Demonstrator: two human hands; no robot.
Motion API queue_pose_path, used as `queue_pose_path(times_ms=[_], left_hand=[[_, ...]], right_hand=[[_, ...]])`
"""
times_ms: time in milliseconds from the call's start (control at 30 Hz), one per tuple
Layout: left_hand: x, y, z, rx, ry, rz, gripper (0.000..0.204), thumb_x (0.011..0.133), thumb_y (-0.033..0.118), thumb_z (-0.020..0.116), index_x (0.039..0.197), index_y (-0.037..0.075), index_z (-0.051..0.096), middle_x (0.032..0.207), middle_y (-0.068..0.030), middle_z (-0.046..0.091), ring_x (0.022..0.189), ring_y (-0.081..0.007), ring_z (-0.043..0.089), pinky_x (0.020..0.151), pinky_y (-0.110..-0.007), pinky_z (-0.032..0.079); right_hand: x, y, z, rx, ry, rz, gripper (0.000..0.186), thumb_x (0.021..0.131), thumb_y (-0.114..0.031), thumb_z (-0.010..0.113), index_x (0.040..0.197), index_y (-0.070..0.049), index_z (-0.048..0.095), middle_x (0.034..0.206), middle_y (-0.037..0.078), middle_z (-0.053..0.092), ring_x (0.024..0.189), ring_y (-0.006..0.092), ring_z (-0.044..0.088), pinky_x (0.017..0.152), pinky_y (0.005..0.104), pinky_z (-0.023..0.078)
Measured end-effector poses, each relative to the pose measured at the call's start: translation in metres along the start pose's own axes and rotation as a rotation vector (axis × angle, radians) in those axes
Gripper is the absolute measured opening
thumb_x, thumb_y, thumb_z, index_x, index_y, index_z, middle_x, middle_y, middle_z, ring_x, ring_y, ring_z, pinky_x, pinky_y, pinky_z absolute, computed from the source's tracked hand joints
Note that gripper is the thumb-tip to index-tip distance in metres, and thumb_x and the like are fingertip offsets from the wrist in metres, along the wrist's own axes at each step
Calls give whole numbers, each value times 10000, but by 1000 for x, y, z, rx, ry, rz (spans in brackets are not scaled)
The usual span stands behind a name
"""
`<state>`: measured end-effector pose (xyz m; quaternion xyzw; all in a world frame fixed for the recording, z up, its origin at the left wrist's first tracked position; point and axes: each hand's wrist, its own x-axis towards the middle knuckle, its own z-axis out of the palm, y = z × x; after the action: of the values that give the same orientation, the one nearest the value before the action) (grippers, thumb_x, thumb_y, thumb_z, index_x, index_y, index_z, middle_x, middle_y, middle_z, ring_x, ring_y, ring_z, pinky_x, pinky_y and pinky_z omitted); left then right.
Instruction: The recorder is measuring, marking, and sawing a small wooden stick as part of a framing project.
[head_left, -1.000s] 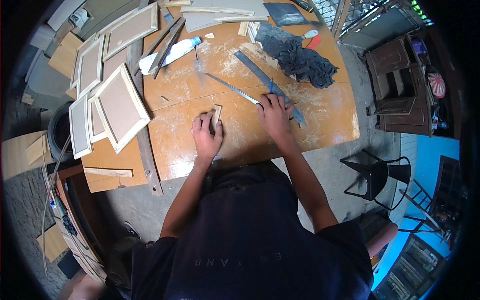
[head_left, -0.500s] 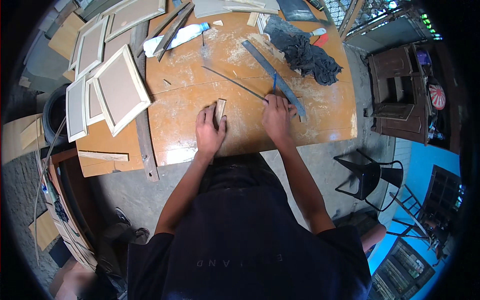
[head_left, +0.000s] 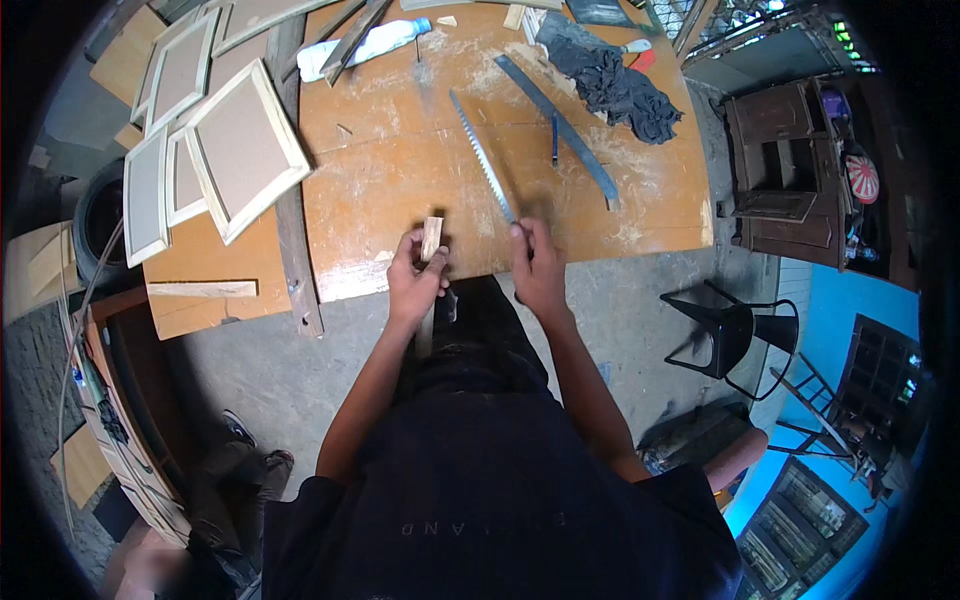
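My left hand (head_left: 410, 290) is closed round a narrow wooden strip (head_left: 432, 238), over the near edge of the wooden table (head_left: 380, 180). The strip's pale end points up past my fingers, and its other end runs down toward my lap. In my right hand (head_left: 540, 270) is a toothed saw blade (head_left: 481, 160), tilted away to the far left with its teeth showing. My fingers hide its near end. Beyond that hand lie a dark, flat, ruler-like strip (head_left: 580, 155) and a thin blue pen-like stick (head_left: 555, 140).
Wooden frames (head_left: 245, 150) overlap at the left, beside a long plank (head_left: 292, 200). A plastic bottle (head_left: 375, 52) lies at the back under dark wood pieces. A crumpled black cloth (head_left: 620, 85) is at the back right. A black chair (head_left: 720, 330) stands right of the table.
My left hand has lifted the wooden strip and drawn it to the table's near edge. The right hand has come nearer and left, away from the ruler-like strip, and the blade has turned, showing its teeth.
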<state>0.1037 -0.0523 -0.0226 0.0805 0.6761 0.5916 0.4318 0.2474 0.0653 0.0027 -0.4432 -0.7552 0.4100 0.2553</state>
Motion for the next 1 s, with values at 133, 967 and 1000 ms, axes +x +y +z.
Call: queue_pose_path(times_ms=[133, 967, 1000], left_hand=[[-16, -15, -17, -20, -108, -149, 296, 1063, 278, 540, 970, 16, 642, 783, -48, 656, 558, -87, 553, 483, -242, 443], [-27, -54, -29, -12, -140, -307, 457, 1059, 451, 506, 914, 40, 643, 702, -42, 603, 517, -138, 527, 485, -279, 413], [-27, -56, -29, -13, -138, -311, 457, 1059, 451, 506, 914, 40, 643, 702, -42, 603, 517, -138, 527, 485, -279, 413]], right_hand=[[-45, 8, 10, -52, -115, -6, 121, 985, -132, 629, 972, -26, 570, 735, 203, 616, 663, 398, 641, 586, 431, 478], [-97, 8, 37, -25, -233, 108, 130, 1028, -168, 562, 1028, -38, 561, 772, 242, 648, 727, 466, 652, 585, 494, 483], [-98, 8, 40, -21, -231, 95, 126, 1027, -167, 560, 1026, -41, 556, 775, 240, 649, 731, 465, 651, 589, 499, 485]])
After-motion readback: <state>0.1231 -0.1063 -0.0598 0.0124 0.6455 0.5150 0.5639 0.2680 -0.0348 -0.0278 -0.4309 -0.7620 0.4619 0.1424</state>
